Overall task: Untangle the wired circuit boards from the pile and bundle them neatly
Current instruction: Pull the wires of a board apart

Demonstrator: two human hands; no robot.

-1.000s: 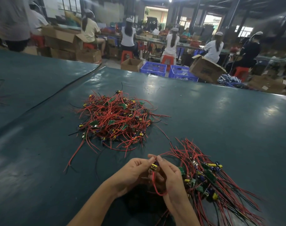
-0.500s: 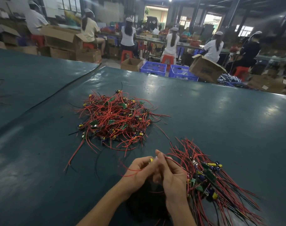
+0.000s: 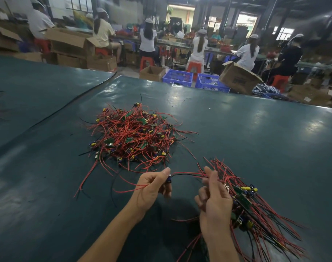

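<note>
We have just one view, from the head, looking down at the bench [image 3: 265, 140]. The left grip [image 3: 153, 188], a bare hand, is curled shut round one small board [image 3: 169, 179], and red wire ends trail out of it to the left. From that board, thin red and black wires [image 3: 188, 173] run across to the right grip [image 3: 213, 201]. That grip has curled fingers too, and its thumb and fingers seem to pinch those wires, which look pulled fairly straight between the two grips. Both grips are up just above the bench, a little apart. Further up the bench lies the pile [image 3: 135, 137], a big messy heap of red wires and little green boards all mixed up. It touches neither grip. Just beside the right grip, and partly under it, lies the bundle [image 3: 259, 210], where boards sit together and their wires mostly fan out the same way. We think the job is about in the middle: a good lot is sorted, one board is in hand, and the pile holds many more. We see no tie round the bundle, so that part looks not done.
</note>
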